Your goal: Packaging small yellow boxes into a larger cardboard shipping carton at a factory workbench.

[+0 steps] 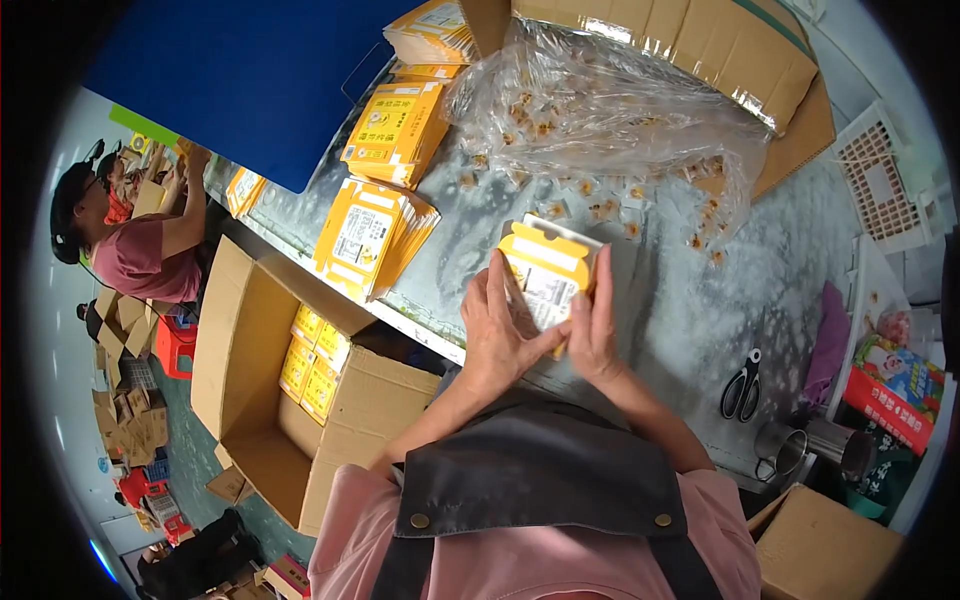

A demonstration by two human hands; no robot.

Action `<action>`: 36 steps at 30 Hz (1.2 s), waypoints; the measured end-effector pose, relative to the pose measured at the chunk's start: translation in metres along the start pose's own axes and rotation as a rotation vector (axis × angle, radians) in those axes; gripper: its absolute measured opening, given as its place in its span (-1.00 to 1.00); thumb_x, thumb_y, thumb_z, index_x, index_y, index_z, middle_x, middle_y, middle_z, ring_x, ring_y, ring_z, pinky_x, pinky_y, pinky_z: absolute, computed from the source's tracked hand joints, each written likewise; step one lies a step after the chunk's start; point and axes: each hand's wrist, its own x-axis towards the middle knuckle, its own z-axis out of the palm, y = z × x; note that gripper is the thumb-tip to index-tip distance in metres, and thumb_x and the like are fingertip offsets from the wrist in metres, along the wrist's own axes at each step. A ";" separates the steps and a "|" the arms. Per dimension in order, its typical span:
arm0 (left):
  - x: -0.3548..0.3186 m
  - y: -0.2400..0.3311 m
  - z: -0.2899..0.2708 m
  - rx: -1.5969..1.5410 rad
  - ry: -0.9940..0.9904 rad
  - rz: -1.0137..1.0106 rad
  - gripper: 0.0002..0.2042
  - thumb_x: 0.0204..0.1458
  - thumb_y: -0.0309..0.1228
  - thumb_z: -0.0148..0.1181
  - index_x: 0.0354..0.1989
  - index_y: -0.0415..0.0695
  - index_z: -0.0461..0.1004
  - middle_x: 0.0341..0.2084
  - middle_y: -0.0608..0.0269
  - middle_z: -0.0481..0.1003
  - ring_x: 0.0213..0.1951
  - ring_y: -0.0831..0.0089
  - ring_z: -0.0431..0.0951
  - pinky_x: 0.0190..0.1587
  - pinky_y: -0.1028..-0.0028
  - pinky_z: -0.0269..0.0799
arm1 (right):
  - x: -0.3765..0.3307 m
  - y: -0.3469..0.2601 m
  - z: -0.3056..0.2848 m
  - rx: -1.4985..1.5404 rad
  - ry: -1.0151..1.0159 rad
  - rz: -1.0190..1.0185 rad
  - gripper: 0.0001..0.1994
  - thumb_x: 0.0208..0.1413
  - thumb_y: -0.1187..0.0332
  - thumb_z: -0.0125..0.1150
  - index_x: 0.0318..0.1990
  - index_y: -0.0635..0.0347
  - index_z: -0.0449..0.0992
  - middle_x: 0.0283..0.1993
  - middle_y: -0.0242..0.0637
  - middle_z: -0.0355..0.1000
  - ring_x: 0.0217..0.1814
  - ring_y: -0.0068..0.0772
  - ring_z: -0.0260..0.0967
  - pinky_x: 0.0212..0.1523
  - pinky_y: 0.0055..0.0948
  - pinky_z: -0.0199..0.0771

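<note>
Over the near middle of the grey table, a small yellow-and-white carton is gripped between my two hands. Its flap end faces away from me, with the tabs standing out. My left hand presses against the left side, thumb across the near end. Along the right side lie the fingers of my right hand, its thumb close to the left one. Left of my hands sits a stack of flat yellow cartons, with another flat stack behind it. Small clear packets with brownish contents lie scattered beyond the carton.
A clear plastic bag spills from a cardboard box at the back. Scissors and metal mugs are at right. Below the table's left edge stands an open cardboard box holding yellow cartons. A blue panel and a co-worker are left.
</note>
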 end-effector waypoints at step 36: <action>0.000 0.004 -0.012 -0.545 0.244 0.184 -0.89 0.19 -0.51 0.12 -0.37 -0.23 0.37 -0.54 0.21 0.32 -0.54 0.42 0.31 -0.47 0.48 0.26 | 0.032 -0.068 -0.020 -0.217 -0.070 -0.301 -0.83 0.19 0.55 -0.06 -0.33 0.39 0.49 -0.23 -0.05 0.40 -0.25 -0.23 0.42 -0.20 -0.39 0.41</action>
